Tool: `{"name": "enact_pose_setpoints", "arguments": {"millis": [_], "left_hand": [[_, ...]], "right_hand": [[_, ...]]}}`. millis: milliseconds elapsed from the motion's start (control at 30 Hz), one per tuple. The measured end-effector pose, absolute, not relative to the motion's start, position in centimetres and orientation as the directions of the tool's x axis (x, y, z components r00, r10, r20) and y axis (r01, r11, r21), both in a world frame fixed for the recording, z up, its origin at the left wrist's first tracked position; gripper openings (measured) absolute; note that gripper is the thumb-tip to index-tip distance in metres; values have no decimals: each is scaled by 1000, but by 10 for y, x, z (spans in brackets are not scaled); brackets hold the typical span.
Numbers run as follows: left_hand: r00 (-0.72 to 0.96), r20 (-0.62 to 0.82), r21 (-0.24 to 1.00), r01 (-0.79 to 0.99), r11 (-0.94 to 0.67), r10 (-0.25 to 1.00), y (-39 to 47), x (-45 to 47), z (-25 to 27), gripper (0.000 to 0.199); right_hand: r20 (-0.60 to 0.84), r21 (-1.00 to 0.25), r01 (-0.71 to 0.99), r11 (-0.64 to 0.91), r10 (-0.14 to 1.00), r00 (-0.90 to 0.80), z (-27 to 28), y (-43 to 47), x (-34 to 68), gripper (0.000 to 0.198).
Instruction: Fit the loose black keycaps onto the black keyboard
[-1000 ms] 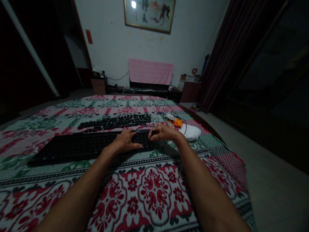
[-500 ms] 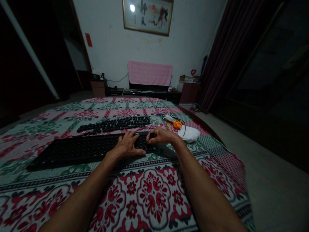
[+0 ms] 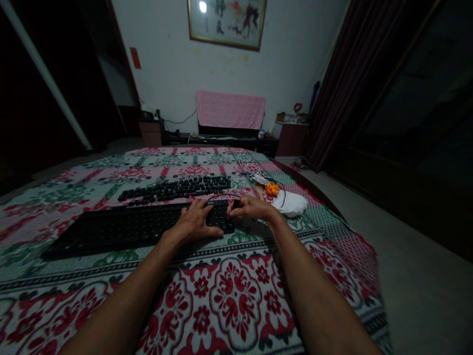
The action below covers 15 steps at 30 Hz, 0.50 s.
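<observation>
Left hand (image 3: 194,222): we had it spread wide, thumb pointing right, laid over the right-hand part of the black keyboard (image 3: 111,229); nothing showed in its grasp.
Right hand (image 3: 248,207): we had it curled narrow, thumb and forefinger around a small dark piece (image 3: 236,203) at the keyboard's right end; what the piece was, we could not tell.
Black keyboard: we saw it flat on the patterned cloth (image 3: 236,296), mostly to the left of both hands, reaching out toward the cloth's left edge.
Long axis: it ran left to right, crosswise in front of us, so its short right end met the right hand and its long body lay away from it.
Nearer hand: the left overlapped the keyboard outright; the right stood just at its right end. By our judgement, everything hinged on that pinch and that end.
Loose black keys (image 3: 201,185): these we saw in rough rows beyond the keyboard, toward the cloth's far edge.
Cloth's right edge: between it and the right hand we saw an orange item (image 3: 272,189) and a white bag (image 3: 291,203), well apart from the keyboard.
</observation>
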<state>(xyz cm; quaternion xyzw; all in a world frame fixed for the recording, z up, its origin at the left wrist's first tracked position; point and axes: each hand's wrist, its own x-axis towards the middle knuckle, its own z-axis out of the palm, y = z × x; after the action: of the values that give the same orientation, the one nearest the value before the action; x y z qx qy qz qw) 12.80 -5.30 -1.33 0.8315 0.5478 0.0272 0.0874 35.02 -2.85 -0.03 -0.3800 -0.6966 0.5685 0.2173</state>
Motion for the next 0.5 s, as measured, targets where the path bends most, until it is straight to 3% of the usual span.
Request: {"name": "enact_pose_setpoints", "arguments": {"millis": [333, 500], "left_hand": [[408, -31, 164, 903, -398, 912, -54, 129, -13, 100], [397, -39, 168, 907, -386, 917, -54, 128, -13, 100]], "right_hand": [[-125, -988, 144, -53, 821, -557, -10, -30, 357, 34], [-113, -970, 242, 38, 806, -581, 2, -33, 357, 28]]}}
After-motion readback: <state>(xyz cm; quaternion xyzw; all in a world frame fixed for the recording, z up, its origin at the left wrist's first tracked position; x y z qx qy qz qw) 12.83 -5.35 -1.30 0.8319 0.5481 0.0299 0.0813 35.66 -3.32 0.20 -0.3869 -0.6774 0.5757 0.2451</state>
